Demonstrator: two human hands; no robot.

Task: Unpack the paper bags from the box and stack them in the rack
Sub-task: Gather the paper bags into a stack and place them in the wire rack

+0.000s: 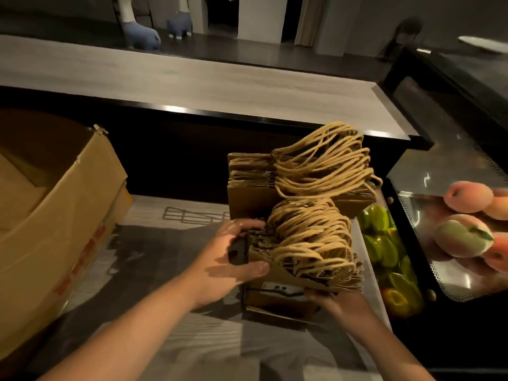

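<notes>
Two bundles of bags stand in the rack [244, 270]; a tag [280, 288] at its front reads "9.9". Left hand [233, 259] grips the near bundle's [305, 243] left end, thumb in front. Right hand [338, 301] pinches its lower right edge. Box [63, 215] sits left.

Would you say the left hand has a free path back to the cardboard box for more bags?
Probably yes. The left hand grips the near bundle of paper bags, and only bare counter lies between it and the open cardboard box, so once it releases its grip nothing blocks the way.
</notes>
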